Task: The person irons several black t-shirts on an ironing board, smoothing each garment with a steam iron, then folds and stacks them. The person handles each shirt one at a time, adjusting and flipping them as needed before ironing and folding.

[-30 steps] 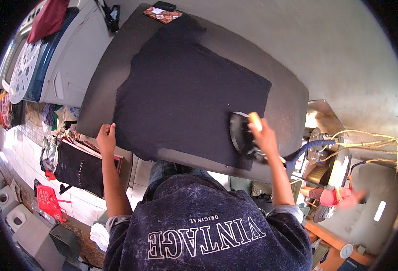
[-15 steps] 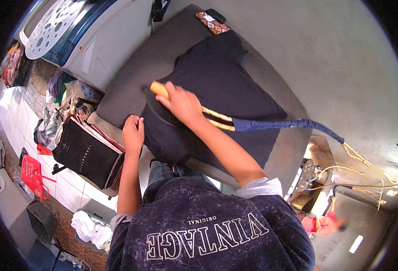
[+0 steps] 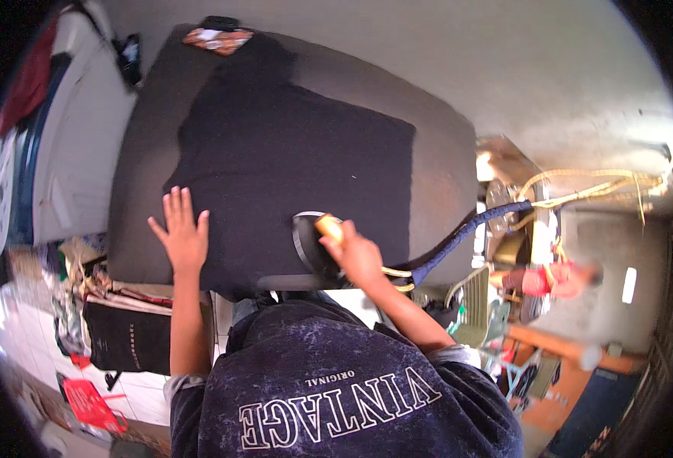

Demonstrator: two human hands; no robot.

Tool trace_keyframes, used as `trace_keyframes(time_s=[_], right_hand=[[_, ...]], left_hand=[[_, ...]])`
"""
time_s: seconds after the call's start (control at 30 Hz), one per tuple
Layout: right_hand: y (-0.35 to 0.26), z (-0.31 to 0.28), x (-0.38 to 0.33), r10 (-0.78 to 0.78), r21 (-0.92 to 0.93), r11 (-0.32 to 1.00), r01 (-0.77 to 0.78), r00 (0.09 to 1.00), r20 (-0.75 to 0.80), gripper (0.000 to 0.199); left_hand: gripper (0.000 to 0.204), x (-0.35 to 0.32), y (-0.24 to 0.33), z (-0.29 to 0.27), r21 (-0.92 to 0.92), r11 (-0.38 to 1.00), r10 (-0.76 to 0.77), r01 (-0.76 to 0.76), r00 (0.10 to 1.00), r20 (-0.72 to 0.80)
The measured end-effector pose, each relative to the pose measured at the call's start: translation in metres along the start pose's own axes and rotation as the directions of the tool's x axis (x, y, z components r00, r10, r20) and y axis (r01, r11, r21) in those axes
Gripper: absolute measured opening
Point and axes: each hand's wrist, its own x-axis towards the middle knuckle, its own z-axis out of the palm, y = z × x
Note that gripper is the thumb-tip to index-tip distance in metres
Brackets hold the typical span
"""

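Observation:
A black T-shirt (image 3: pixel 298 153) is spread over a grey padded ironing table (image 3: pixel 147 153) in front of me. My right hand (image 3: pixel 357 256) grips the yellow-brown handle of a steam iron (image 3: pixel 306 238), which rests on the shirt's near part, right of centre. From the iron a hose wrapped in dark blue cloth (image 3: pixel 458 240) runs off to the right. My left hand (image 3: pixel 182 238) lies flat with fingers spread, at the shirt's left edge and partly on the table cover. The iron's underside is hidden.
A patterned pouch (image 3: pixel 218 40) with a dark item lies at the table's far left corner. Folded clothes (image 3: pixel 126 336) are stacked at the near left, beside a red bag (image 3: pixel 92 401). A white cabinet (image 3: pixel 80 145) stands left. Another person (image 3: pixel 558 278) is at the far right.
The view has turned rightward. My right hand has brought the iron from the shirt's left side to its near right part. My left hand has gone from curled at the edge to flat and spread.

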Motion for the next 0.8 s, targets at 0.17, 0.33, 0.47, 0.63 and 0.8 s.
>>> trace_keyframes(time_s=[0.17,0.33,0.47,0.63,0.8], right_hand=[[0.155,-0.024,0.009,0.551,0.091,0.826,-0.556,0.764,-0.336,0.052],[0.184,-0.054,0.015,0.529,0.366,0.802,-0.471,0.846,-0.07,0.051],[0.115,-0.036,0.038,0.088,0.123,0.988,-0.093,0.995,0.039,0.052],[-0.034,-0.014,0.077,-0.61,-0.052,0.786,0.617,0.786,0.104,0.049],[-0.14,0.008,0.151,-0.781,-0.157,0.605,0.78,0.62,0.072,0.045]], left_hand=[[0.059,0.005,0.005,-0.002,0.038,0.999,-0.009,0.009,1.0,0.007],[0.037,0.04,-0.015,0.0,-0.272,0.958,-0.179,0.09,0.929,-0.324],[0.024,0.07,-0.035,-0.007,-0.395,0.911,-0.207,0.121,0.961,-0.183],[0.02,0.081,-0.048,-0.006,-0.431,0.901,-0.082,0.05,0.995,-0.055],[0.015,0.082,-0.053,0.003,-0.491,0.871,-0.118,0.016,0.977,-0.178]])
